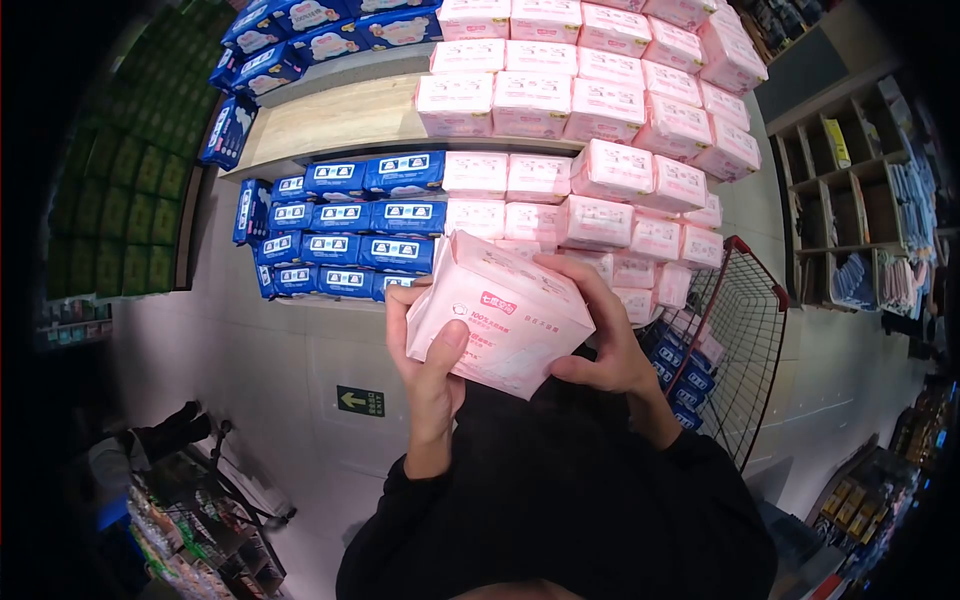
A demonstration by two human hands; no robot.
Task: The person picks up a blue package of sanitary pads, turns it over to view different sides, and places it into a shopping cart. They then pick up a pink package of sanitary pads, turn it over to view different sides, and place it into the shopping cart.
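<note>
Both my hands hold one pink soft package with a red label, raised in front of me at the middle of the head view. My left hand grips its lower left edge, thumb across the front. My right hand wraps the right side, fingers over the top corner. Just beyond the package are stacked pink packages on a wooden shelf, with blue packages to their left.
A red wire shopping cart stands at the right, holding blue and pink packages. A green arrow sign marks the pale floor. Wooden cubby shelving stands far right. Another person with a cart is at the lower left.
</note>
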